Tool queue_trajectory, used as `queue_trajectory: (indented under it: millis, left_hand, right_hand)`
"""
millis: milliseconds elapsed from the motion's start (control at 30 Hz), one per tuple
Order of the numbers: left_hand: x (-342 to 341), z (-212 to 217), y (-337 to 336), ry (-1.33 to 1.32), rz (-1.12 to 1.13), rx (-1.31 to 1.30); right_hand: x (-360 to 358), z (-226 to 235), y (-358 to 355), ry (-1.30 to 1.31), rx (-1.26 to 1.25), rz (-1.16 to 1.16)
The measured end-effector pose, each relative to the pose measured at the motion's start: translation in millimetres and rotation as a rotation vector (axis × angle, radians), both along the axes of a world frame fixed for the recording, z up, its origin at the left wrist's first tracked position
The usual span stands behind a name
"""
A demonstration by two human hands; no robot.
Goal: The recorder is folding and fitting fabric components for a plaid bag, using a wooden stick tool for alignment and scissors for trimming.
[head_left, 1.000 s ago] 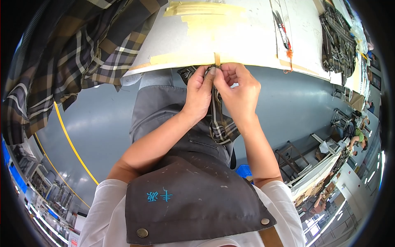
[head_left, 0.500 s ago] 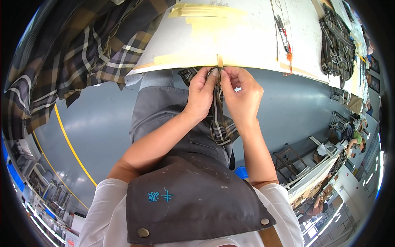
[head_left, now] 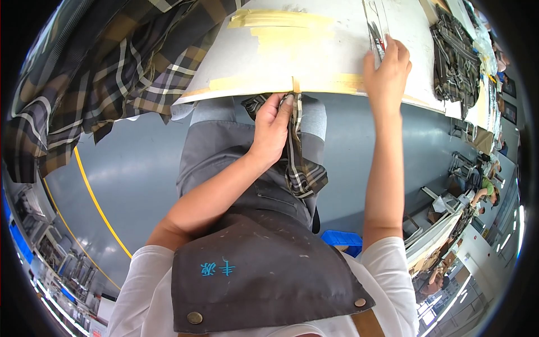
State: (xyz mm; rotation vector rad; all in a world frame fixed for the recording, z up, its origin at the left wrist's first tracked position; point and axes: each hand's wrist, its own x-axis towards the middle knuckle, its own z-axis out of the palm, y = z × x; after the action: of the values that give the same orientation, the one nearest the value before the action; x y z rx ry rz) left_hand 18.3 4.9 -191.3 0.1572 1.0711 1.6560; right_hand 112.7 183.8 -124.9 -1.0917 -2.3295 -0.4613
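Hands split: left hand (head_left: 272, 126) pinches the plaid strip (head_left: 303, 178), right hand (head_left: 388, 73) is out over the snips (head_left: 377, 42). Step, as I judge it: strip held in place one-handed, tool access with the other. Next move calls for a steady left pinch and, for a grip on the snips, right thumb and fingers closing round the handle without dragging nearby threads.

Largest down. Grey floor (head_left: 359, 146) below. White worktop (head_left: 331, 59) ahead, near edge just past the left fingertips. Plaid heap (head_left: 123, 78) at left, draped over the edge. Dark apron (head_left: 247, 258) on the wearer's chest and lap. Plaid bundle (head_left: 457, 62) on the worktop at right, well apart from the strip. Strip: top end under the left thumb at the worktop edge, rest hanging down over the lap. Blue bin (head_left: 343, 240) near the right upper arm; support unclear. Snips lie on the worktop, red on the handle. Tape tab (head_left: 296, 84) on the edge, right by the pinch.

Left hand: thumb closed on bent fingers, strip between. Right hand: thumb and fingers well apart, nothing visibly gripped; contact with the snips can't be told.
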Motion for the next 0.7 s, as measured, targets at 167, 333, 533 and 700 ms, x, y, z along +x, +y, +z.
queue_trajectory:
  millis: [167, 333, 533, 700]
  left_hand:
    - [0.3, -0.4, 0.1, -0.017, 0.003, -0.006]
    - [-0.8, -0.5, -2.2, -0.043, -0.003, 0.019]
    - [-1.0, 1.8, -3.0, -0.06, 0.016, 0.017]
    - [0.9, 3.1, -1.0, -0.035, 0.051, 0.022]
  right_hand:
    - [11.1, 14.4, 12.8, -0.204, -0.541, -0.215]
    - [13.8, 45.2, -59.6, 0.48, -1.297, -0.062]
    - [11.8, 34.9, -128.9, 0.829, -2.133, -0.165]
    - [12.7, 28.3, -133.0, 0.953, -2.26, -0.273]
